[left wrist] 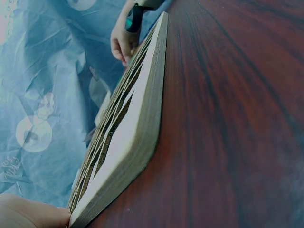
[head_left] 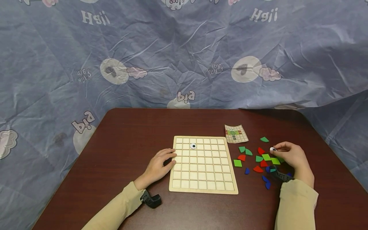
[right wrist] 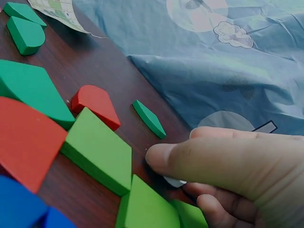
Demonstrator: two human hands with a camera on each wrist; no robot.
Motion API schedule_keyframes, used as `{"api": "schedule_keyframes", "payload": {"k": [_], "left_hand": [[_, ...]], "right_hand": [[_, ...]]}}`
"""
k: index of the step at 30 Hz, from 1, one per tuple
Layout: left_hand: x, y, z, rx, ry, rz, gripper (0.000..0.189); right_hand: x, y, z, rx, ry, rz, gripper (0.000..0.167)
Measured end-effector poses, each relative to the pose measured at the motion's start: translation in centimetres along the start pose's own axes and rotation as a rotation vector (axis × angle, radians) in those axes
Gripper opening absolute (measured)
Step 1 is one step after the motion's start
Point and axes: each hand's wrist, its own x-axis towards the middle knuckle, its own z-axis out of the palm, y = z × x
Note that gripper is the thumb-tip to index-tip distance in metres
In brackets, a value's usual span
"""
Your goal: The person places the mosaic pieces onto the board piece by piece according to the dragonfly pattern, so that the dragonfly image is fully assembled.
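On the table lies a pale wooden grid board [head_left: 202,175], with a round white eye piece [head_left: 193,146] in its upper left part. My left hand [head_left: 156,166] rests against the board's left edge, fingertips at the rim; the left wrist view shows its thumb [left wrist: 35,213] at a corner. To the right, my right hand [head_left: 294,156] pinches a second white eye piece [head_left: 272,149] between thumb and fingers, low over the loose pieces. In the right wrist view the thumb hides most of that eye piece [right wrist: 175,182].
Several loose red, blue and green pieces, such as a light green square [head_left: 237,163] and a red quarter-round [head_left: 258,169], lie right of the board. A paper pattern card [head_left: 236,134] lies by its upper right corner. A printed cloth [head_left: 184,57] hangs behind the table.
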Motion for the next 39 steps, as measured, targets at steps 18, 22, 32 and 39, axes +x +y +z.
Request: {"api": "schedule_keyframes", "payload": {"k": [18, 22, 32, 39], "left_hand": [[0.1, 0.1, 0.0, -0.004, -0.004, 0.003, 0.033], [0.0, 0.0, 0.0, 0.002, -0.002, -0.004, 0.033], [0.1, -0.1, 0.2, 0.006, 0.005, 0.003, 0.031], [0.0, 0.0, 0.1, 0.008, -0.006, -0.01, 0.032]], "right_hand": [[-0.2, -4.4, -1.0, -0.027, 0.097, -0.076, 0.044], [-0.1, -6.2, -0.8, 0.005, 0.11, -0.111, 0.043], [-0.1, -9.8, -0.2, 0.0, 0.137, -0.191, 0.038], [0.0, -11.7, 0.9, 0.005, 0.121, -0.25, 0.038]]}}
